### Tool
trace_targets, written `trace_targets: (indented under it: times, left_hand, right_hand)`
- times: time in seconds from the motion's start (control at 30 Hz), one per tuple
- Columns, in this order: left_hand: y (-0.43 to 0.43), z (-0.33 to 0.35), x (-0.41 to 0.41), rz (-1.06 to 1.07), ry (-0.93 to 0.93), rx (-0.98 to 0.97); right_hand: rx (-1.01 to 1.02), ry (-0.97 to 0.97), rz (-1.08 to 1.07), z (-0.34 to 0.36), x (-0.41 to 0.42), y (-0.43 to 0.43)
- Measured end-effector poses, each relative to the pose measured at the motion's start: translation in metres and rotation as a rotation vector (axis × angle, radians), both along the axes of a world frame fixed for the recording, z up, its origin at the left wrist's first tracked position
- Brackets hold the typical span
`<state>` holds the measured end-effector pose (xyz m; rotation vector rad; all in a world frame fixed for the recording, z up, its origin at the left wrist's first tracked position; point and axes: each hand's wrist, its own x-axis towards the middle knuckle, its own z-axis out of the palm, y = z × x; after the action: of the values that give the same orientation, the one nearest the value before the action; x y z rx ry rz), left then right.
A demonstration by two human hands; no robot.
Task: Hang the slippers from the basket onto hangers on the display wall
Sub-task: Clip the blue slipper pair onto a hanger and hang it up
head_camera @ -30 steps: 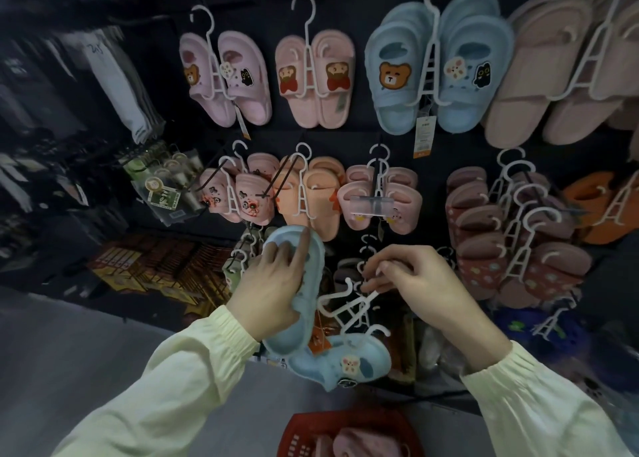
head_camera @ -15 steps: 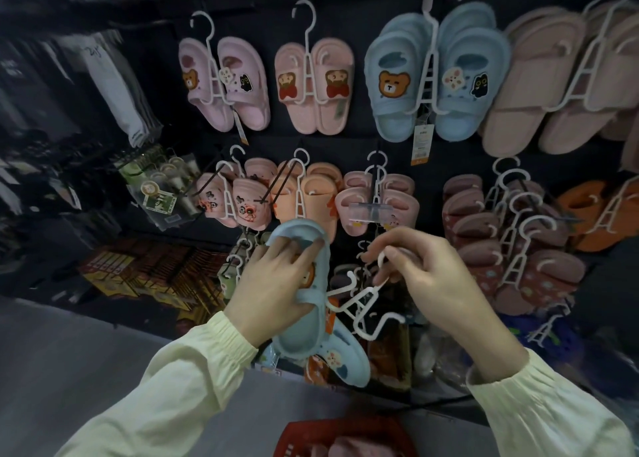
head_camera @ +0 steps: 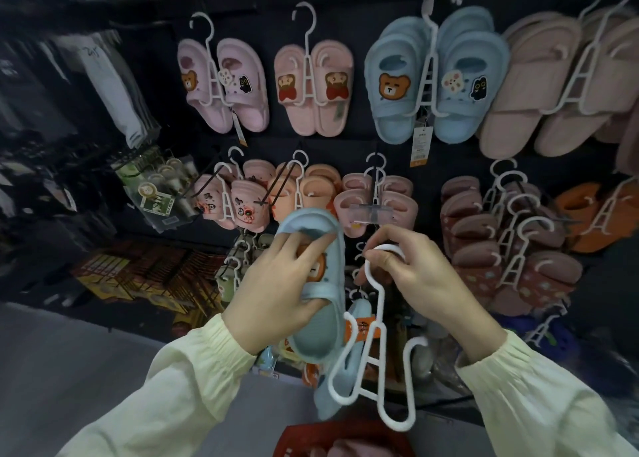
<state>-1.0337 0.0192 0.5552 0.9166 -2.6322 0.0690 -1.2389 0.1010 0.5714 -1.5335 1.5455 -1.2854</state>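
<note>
Hands: two, the left hand (head_camera: 276,290) and the right hand (head_camera: 425,280).
Hand-held white hanger (head_camera: 381,304): one.
Light blue slippers at the hands: two, the upper slipper (head_camera: 323,335) and the lower slipper (head_camera: 326,406).
Red basket (head_camera: 304,437): one.
Top row of the display wall (head_camera: 345,17): four hung groups, namely one lilac-pink pair (head_camera: 242,90), one salmon-pink pair (head_camera: 328,86), one light blue group (head_camera: 390,86) and one beige group (head_camera: 539,86).

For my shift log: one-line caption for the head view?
Left hand grips a blue slipper; right hand holds a white hanger by its hook at the display wall.
</note>
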Motion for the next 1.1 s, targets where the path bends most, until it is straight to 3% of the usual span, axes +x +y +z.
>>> trace_targets:
  times: [0.2, 0.43, 0.87, 1.1]
  left_hand:
    - [0.013, 0.007, -0.001, -0.039, 0.004, -0.043]
    - [0.021, 0.009, 0.000, -0.099, -0.010, -0.027]
    - [0.033, 0.005, 0.014, -0.286, -0.212, -0.081]
    - [0.040, -0.002, 0.017, -0.243, -0.226, -0.126]
  right_hand:
    - [-0.038, 0.128, -0.048, -0.015, 0.010, -0.011]
    - [-0.235, 0.191, -0.138, -0.029, 0.017, -0.018]
    - [-0.294, 0.071, -0.224, -0.015, -0.008, -0.024]
    - [-0.314, -0.059, -0.230, -0.011, -0.003, -0.025]
